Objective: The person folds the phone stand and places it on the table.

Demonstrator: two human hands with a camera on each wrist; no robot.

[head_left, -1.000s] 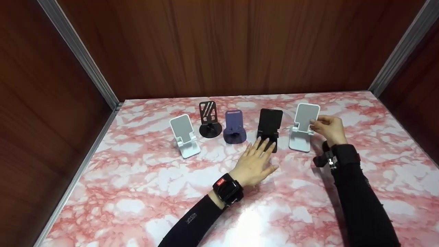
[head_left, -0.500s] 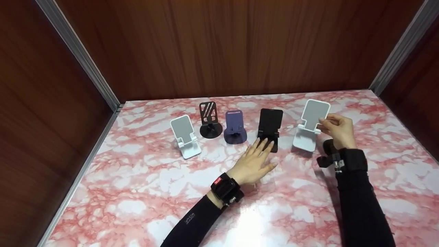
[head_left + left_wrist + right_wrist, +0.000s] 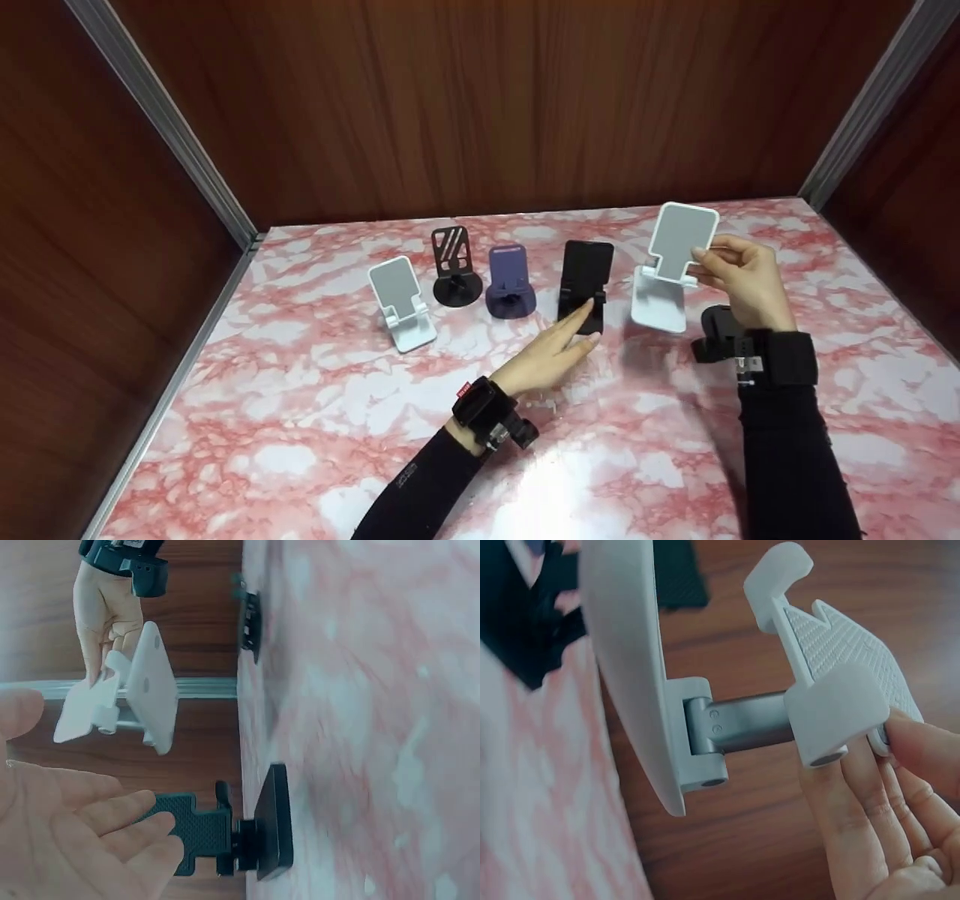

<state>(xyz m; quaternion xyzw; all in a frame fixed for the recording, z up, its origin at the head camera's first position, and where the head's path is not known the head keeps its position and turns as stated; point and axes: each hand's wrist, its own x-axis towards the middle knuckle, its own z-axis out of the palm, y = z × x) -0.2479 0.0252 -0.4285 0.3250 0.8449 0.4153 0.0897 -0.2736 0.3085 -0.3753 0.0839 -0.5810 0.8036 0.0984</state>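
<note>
A white phone stand with a grey pad hangs above the tabletop. My right hand pinches its upper plate by the right edge, thumb on the front; in the right wrist view, the stand's metal hinge arm shows between base and plate. Left of it, a black phone stand stands on the table. My left hand reaches in front of this black stand with its fingers straight, covering part of its base. In the left wrist view, those fingers overlap the black stand's plate; whether they touch it I cannot tell.
Further left stand a purple phone stand, a black round-based one with slots and another white one. Brown wood-grain panels close off the back and sides of the pink marbled table.
My right hand has lifted the white stand off the table, first rightward, then higher and slightly back left. My left hand has turned sideways beside the black stand, which stays in place.
</note>
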